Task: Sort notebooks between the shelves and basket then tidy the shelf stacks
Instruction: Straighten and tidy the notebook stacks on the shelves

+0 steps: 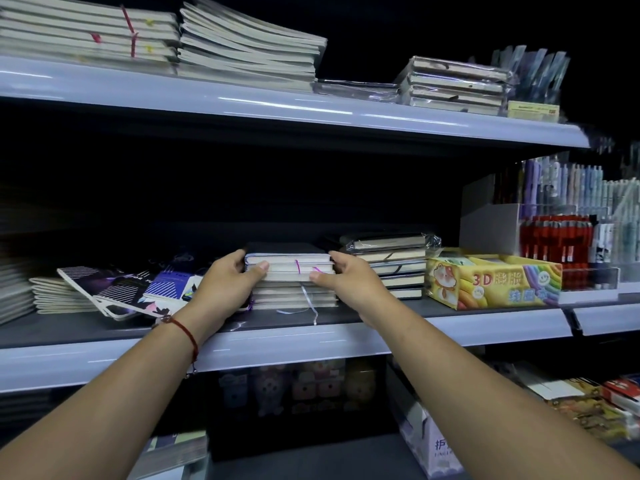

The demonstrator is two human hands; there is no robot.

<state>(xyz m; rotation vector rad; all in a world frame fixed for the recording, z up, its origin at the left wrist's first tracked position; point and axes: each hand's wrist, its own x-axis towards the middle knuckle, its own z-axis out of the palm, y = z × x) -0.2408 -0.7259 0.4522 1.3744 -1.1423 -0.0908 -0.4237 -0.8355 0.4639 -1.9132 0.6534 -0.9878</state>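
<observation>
Left hand (230, 280) grips the left end of the notebook stack (292, 277) on the middle shelf (467, 322), thumb on the page edges, fingers curled over the top cover. Right hand (346, 280) mirrors it at the 3 o'clock end, fingers wrapped round the corner, thumb on the front. Both clamp the upper few books, not the whole pile. My read: squaring the top books against the lower ones, or lifting them off as a block; can't tell which.

Stack sits at centre frame, dark covers, ribbon markers hanging out front: pink near the top, a pale one trailing onto the shelf. Holding both ends keeps the books from fanning.

- 3 o'clock, just beside: shrink-wrapped notebooks (389, 263), neat, elastic bands visible.
- 9 o'clock: loose patterned notebooks (131, 289) leaning askew on a flat pale pile. Likely next to tidy.
- 12 o'clock: top shelf (277, 109) with taller stacks, some slumped.
- No basket in view.

Readable text: yellow box (491, 280) further right says "3D" plus Chinese characters, cartoon animal on the end. Striped cover shows partial "FOR YO". Price label at upper right is too blurred to read. Red pens (557, 240) behind the box, no legible branding.
</observation>
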